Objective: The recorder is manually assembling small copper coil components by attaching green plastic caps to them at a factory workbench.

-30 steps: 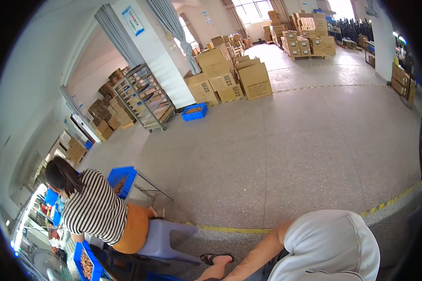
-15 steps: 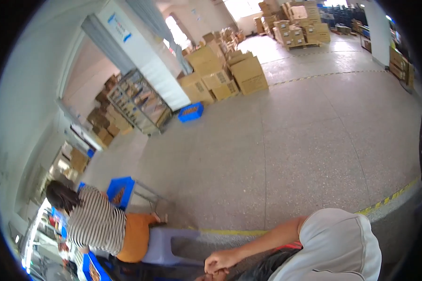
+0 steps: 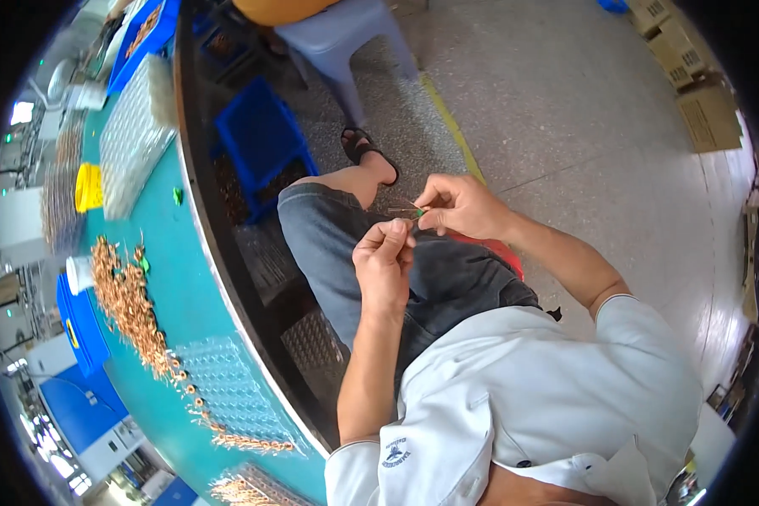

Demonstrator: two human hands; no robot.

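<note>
Over my lap, both hands meet at a small piece with a green part [image 3: 420,213] and thin wire-like leads. My left hand [image 3: 383,260] is closed, thumb and fingers pinched at the piece's near side. Against the green part, my right hand [image 3: 464,207] also pinches with thumb and forefinger. Fingers cover most of the piece, so its full shape is hidden. Left of my hands, a heap of copper-coloured coil-like parts with wire ends [image 3: 131,308] lies on the green workbench [image 3: 156,240], beside a clear dimpled plastic tray [image 3: 236,379].
A stack of clear trays [image 3: 139,126], a yellow cup [image 3: 88,187] and a white cup [image 3: 79,275] stand on the bench. Blue crates [image 3: 261,135] sit under its edge, near a grey stool [image 3: 337,38] with a person on it. Cardboard boxes [image 3: 708,114] stand far right.
The view has swung from the room and a co-worker in stripes to the bench and my lap. My hands, together at the lower edge before, now show near the middle.
</note>
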